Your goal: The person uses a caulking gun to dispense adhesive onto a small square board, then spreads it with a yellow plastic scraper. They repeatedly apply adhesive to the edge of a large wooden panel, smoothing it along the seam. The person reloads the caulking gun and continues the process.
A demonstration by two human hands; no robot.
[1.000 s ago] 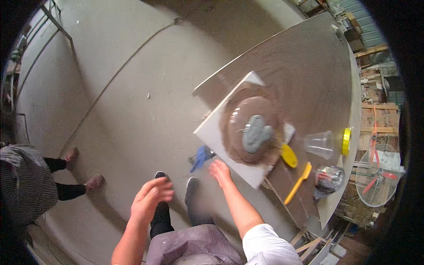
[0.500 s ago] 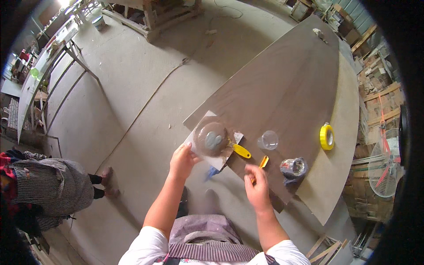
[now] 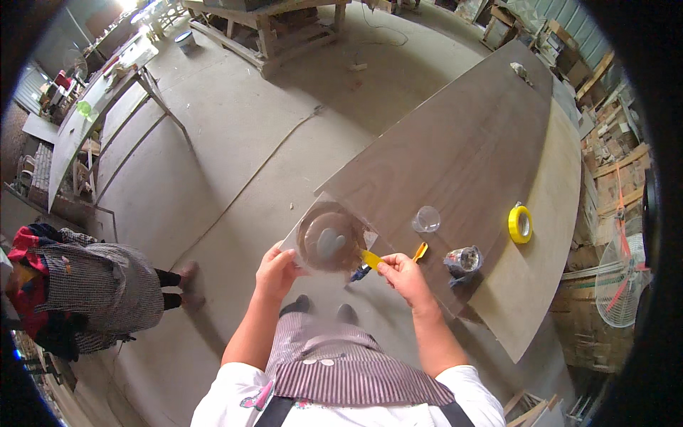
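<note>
My left hand [image 3: 279, 270] grips the left edge of a pale square board [image 3: 290, 240], thumb on top. On the board lies a round mound of brown paste [image 3: 320, 220] with a glossy grey blob [image 3: 331, 243] in its middle. My right hand [image 3: 403, 276] is closed on the yellow handle of a scraper [image 3: 369, 260]; its handle tip points into my fingers, and its other end reaches the paste's right edge, where the blade is hard to make out. A second yellow-handled tool [image 3: 420, 250] lies on the brown panel [image 3: 455, 149], just beyond my right hand.
On the panel stand a clear plastic cup [image 3: 427, 219], a plastic-wrapped tin [image 3: 464, 262] and a yellow tape roll [image 3: 520, 224]. Something dark blue [image 3: 361, 272] shows below the board. A white fan [image 3: 620, 292] is at the right; another person [image 3: 107, 288] stands at the left.
My right hand has moved left, away from the second yellow tool, and now holds the scraper's handle. The board with the paste has shifted slightly left in view.
</note>
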